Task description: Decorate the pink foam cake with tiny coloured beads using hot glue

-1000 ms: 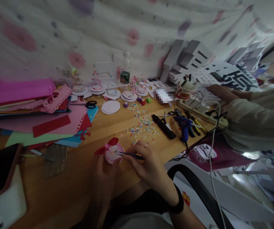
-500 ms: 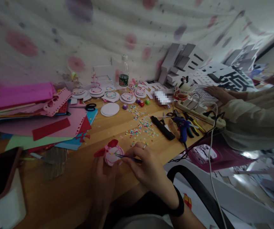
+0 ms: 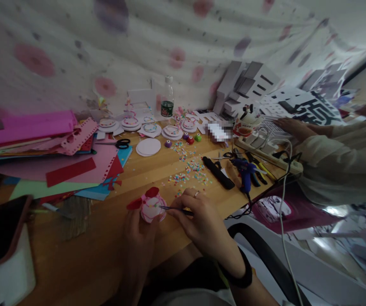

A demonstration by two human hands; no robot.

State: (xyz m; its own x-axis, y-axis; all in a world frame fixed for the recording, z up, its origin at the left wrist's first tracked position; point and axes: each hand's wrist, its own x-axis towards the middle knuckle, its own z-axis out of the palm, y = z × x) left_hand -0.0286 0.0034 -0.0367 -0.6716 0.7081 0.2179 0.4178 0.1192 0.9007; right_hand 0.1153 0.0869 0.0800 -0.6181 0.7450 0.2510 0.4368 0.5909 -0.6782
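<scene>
Pink-and-white craft ball (image 3: 152,209), just one, rounded, with two smooth red petal-shaped flaps: at the near part of the bench (image 3: 144,168), between the fingers of the left hand (image 3: 138,238).

From large to small: behind, one draped cloth (image 3: 144,38) with soft folds and blurry pink and purple blooms. Beneath everything, wood in smooth, warm-toned strips. At far right, one loose, pale sleeve (image 3: 339,153) of another person. Before the cloth, one angular white cut-card model (image 3: 250,87) with slots. To the left, a heap of coloured sheets (image 3: 84,163), too overlapped to count, and one dark-screened phone (image 3: 1,233). Opposite, one long, ridged power strip (image 3: 269,155).

Mid-bench, one clear bottle (image 3: 167,100) with a green label, one blue glue gun (image 3: 246,174), one black cylindrical case (image 3: 218,172), two scissors, one pair on the paper heap (image 3: 123,143), one near the gun (image 3: 226,156). In a row, five white discs (image 3: 172,131) with beaded rings; in front, two plain flat ones (image 3: 148,146), overlapping.

In the right hand's (image 3: 204,227) narrow pinch, one pair of slim dark tweezers (image 3: 179,209), points at the ball's white face. Smaller, four little beads (image 3: 190,140): two purple, one red, one green. Smallest, scattered confetti-like bits (image 3: 194,165), too many to count.
</scene>
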